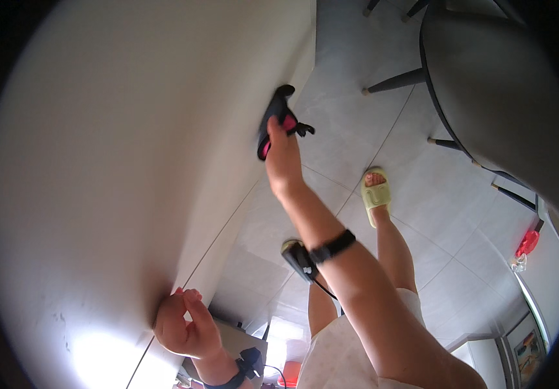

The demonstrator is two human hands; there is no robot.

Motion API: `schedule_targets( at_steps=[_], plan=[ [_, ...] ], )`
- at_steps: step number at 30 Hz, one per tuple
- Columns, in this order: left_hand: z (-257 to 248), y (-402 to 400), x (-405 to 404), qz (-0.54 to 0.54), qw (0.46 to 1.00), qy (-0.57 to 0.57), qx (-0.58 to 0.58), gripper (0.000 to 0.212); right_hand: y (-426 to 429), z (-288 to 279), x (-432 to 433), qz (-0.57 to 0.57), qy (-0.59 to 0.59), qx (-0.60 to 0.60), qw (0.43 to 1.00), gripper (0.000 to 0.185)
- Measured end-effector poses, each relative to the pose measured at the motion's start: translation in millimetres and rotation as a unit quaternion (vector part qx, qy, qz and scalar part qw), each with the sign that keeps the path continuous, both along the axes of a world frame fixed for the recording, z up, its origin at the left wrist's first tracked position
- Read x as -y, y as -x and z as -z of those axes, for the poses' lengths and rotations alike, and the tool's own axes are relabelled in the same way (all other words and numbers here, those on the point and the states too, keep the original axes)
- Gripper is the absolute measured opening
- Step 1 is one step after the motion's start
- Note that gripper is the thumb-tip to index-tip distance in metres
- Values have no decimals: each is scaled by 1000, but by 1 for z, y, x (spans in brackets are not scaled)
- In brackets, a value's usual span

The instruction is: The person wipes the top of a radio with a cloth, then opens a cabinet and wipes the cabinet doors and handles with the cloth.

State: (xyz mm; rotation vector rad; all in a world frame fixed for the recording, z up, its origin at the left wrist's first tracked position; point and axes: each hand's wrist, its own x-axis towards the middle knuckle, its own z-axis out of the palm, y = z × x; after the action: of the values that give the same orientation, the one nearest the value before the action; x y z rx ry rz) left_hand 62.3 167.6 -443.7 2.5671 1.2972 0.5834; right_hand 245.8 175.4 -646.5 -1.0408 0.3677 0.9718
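My right hand (284, 158) reaches forward and grips a black item with pink parts (278, 114), its exact kind unclear. A small black bow-like piece sticks out from one side. The item lies close against a pale, smooth upright surface (128, 146); whether it touches is hard to tell. At lower left, my left hand (189, 323) is curled into a loose fist against or very near the same surface, beside a thin dark seam. Nothing shows inside it. Black straps with small devices are on my right forearm (333, 247) and left wrist (240, 372).
Grey floor tiles (420, 233) lie below my feet in green slides (375, 194). A dark-edged table (498, 97) and dark legs stand at right. A red item (527, 243) is at far right, a white cabinet (483, 362) at lower right. A red object (290, 373) sits at the bottom.
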Motion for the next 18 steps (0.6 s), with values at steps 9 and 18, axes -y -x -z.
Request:
schedule_targets(
  at_steps=[9, 18],
  plan=[
    [1, -6, -2, 69, 997, 16, -24, 16, -27, 10, 13, -55, 105, 54, 991, 23],
    [2, -10, -5, 86, 996, 12, -33, 17, -28, -5, 16, -216, 199, 261, 920, 44]
  ],
)
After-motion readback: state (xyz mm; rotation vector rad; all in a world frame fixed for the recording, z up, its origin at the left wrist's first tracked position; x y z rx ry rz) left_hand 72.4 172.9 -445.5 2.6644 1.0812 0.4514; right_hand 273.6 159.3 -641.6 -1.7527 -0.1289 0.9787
